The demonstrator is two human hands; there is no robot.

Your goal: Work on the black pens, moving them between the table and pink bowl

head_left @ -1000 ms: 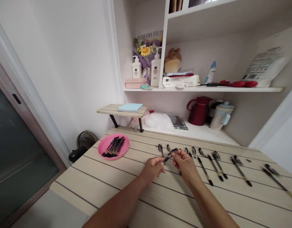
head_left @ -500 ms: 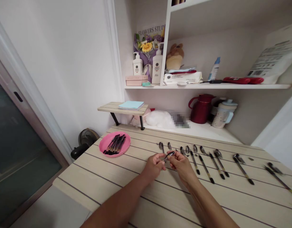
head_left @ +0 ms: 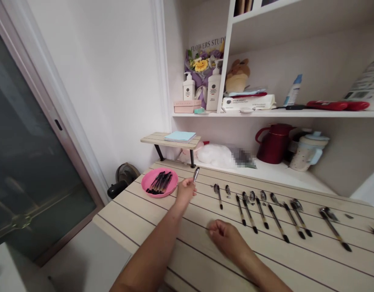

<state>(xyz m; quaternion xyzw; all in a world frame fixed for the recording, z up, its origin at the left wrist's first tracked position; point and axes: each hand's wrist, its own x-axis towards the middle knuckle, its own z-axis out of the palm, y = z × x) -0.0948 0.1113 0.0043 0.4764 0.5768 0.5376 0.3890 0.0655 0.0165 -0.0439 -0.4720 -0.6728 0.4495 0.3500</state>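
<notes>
My left hand (head_left: 185,190) is stretched out toward the pink dish (head_left: 148,189) and pinches a black pen (head_left: 195,174) that points up and right. The dish holds several capped black pens (head_left: 160,182). My right hand (head_left: 225,237) rests low on the slatted wooden table (head_left: 181,239), fingers loosely curled, with nothing visible in them. A row of several uncapped pens with their caps beside them (head_left: 260,207) lies across the table to the right of my left hand.
A small wooden riser (head_left: 170,141) with a blue notebook stands behind the dish. A red jug (head_left: 274,142) and a white jug (head_left: 307,150) sit at the back. Bottles and boxes fill the shelf above. A fan (head_left: 124,176) stands on the floor at left.
Both hands held the pen together at the table's middle. Now my left hand has carried it left toward the pink dish and my right hand has dropped to the table.
</notes>
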